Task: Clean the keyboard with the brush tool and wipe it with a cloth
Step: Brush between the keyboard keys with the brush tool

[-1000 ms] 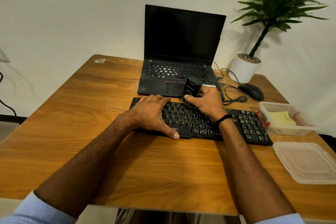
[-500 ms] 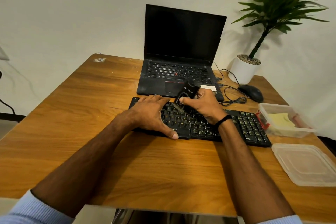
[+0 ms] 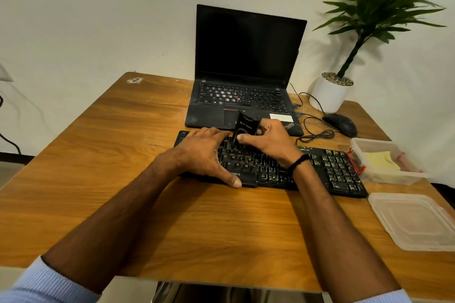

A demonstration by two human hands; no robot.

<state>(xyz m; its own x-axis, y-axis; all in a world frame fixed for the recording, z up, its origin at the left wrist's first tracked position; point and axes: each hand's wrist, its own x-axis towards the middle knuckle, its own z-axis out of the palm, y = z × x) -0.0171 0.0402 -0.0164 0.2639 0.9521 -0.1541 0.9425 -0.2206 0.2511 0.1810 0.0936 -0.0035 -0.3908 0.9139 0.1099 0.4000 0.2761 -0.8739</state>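
the black brush tool [image 3: 244, 128] stands almost upright on the middle keys of the keyboard [image 3: 334, 174], working end down, top leaning slightly far-right. the right hand [image 3: 269, 142] grasps it with thumb and curled fingers. the left hand [image 3: 200, 155] lies flat, fingers straight, over the keyboard's left part. the keyboard runs left to right; just beside its right end are a clear container [image 3: 394, 178] holding a yellow cloth [image 3: 380, 158] and, nearer, a lid [image 3: 416, 221]. a laptop [image 3: 246, 51] sits just beyond. bare wooden table [image 3: 110, 155] spreads left and near, below a pale wall [image 3: 98, 7].
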